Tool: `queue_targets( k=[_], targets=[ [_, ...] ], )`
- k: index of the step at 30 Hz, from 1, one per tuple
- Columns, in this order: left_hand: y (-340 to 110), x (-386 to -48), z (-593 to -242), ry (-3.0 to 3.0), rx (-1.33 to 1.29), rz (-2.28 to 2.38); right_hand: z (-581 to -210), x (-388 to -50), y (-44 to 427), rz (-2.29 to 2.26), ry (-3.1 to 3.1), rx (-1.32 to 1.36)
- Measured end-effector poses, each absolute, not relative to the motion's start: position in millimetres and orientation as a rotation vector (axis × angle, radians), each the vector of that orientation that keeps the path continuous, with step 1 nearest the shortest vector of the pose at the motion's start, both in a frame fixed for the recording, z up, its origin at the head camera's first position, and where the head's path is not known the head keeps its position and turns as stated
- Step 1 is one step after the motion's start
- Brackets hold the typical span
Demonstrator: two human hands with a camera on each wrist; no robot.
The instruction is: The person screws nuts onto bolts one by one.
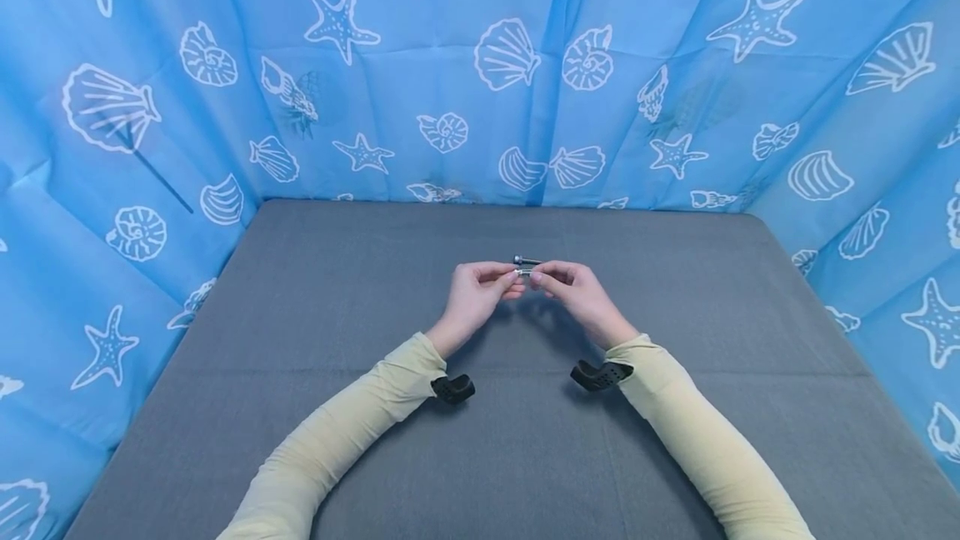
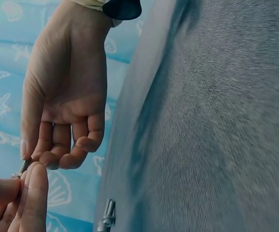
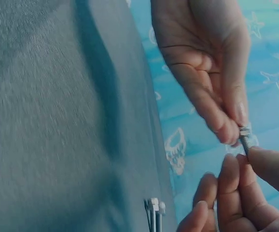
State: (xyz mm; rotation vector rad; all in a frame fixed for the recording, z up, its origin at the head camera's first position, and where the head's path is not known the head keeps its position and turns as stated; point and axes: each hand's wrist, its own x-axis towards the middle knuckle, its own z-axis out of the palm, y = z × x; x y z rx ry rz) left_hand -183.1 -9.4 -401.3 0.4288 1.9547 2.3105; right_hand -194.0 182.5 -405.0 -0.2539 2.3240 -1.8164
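Note:
A small metal bolt (image 1: 525,272) is held between the two hands above the table. My left hand (image 1: 474,294) pinches one end of it between thumb and fingers. From the other side, my right hand (image 1: 576,293) grips the opposite end with thumb and fingertips. In the right wrist view, the bare thread of the bolt (image 3: 246,141) shows between the hands, with a hexagonal piece (image 3: 244,130) at the right fingertips. Whether that piece is a nut or the bolt's head, I cannot tell. Fingers hide both ends.
Just beyond the hands, more metal bolts (image 3: 153,207) lie close together on the grey cloth-covered table (image 1: 360,290). One bolt (image 1: 519,260) shows its head in the head view. A blue curtain (image 1: 420,90) with shell and starfish prints surrounds the table's back and sides.

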Motion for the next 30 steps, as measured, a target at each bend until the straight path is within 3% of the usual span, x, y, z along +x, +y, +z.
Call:
queue_targets(
  k=[8, 22, 30],
  targets=[
    [12, -199, -422, 1.87, 0.275, 2.259, -409, -196, 202, -1.766, 2.253, -0.119],
    [17, -222, -434, 1.726, -0.242, 2.16, -422, -228, 204, -1.603, 2.071, 0.056],
    [16, -237, -440, 1.683, -0.356, 2.129, -423, -242, 202, -1.599, 2.006, 0.167]
  ],
)
